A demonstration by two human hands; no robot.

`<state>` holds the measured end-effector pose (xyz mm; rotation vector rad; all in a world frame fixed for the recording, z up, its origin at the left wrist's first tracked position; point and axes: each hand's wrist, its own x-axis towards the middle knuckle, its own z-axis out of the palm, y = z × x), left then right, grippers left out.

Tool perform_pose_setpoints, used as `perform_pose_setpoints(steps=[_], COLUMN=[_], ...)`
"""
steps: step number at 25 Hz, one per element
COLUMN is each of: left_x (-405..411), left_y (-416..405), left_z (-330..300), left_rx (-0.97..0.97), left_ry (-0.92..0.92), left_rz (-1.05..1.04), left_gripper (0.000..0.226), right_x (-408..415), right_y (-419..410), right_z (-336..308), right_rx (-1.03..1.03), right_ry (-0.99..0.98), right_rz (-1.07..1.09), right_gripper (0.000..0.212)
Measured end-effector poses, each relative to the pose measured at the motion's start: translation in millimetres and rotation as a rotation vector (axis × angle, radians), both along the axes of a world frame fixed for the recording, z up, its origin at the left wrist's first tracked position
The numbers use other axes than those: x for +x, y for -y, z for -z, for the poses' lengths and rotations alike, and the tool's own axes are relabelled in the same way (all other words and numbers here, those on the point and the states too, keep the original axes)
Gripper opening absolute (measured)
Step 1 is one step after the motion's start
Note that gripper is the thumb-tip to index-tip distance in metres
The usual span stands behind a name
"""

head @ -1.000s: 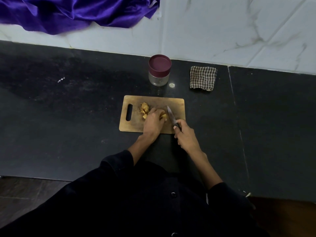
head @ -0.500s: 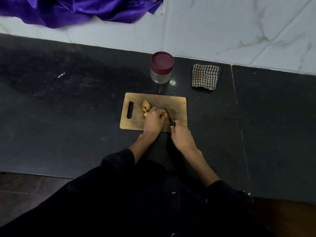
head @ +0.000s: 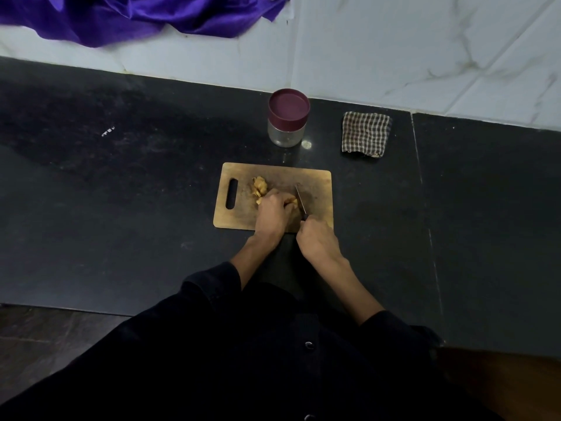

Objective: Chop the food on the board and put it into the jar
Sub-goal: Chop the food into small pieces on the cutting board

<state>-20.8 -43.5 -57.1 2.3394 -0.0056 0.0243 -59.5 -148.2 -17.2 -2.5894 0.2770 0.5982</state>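
Observation:
A wooden cutting board (head: 318, 183) lies on the black counter, handle slot to the left. A small heap of cut yellowish food (head: 260, 186) sits near its middle. My left hand (head: 274, 212) holds down another yellowish piece (head: 293, 202) on the board with curled fingers. My right hand (head: 317, 241) grips a knife handle; the blade (head: 300, 198) stands just right of that piece, edge down. A glass jar (head: 287, 135) with a maroon lid on stands behind the board.
A folded checked cloth (head: 365, 134) lies right of the jar. A white marble wall (head: 425, 50) runs behind the counter, with purple fabric (head: 136, 16) draped at the upper left. The counter's front edge is close to my body.
The knife has swung from slanting right to lie close beside the piece under my left hand. My right hand has moved left toward my left hand. The view has shifted slightly.

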Motion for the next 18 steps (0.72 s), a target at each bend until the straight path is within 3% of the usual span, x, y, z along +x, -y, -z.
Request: perform_pose_setpoints(steps=[18], left_x=[-0.4], left_y=[3.1], left_z=[1.2], left_rx=[0.017], left_ry=[-0.035], left_rz=[-0.029], left_gripper=[0.015], right_x=[-26.1], right_y=[3.9], right_z=[4.0], right_rx=[0.009], right_ry=[-0.141], right_rz=[0.039], right_gripper=[0.030])
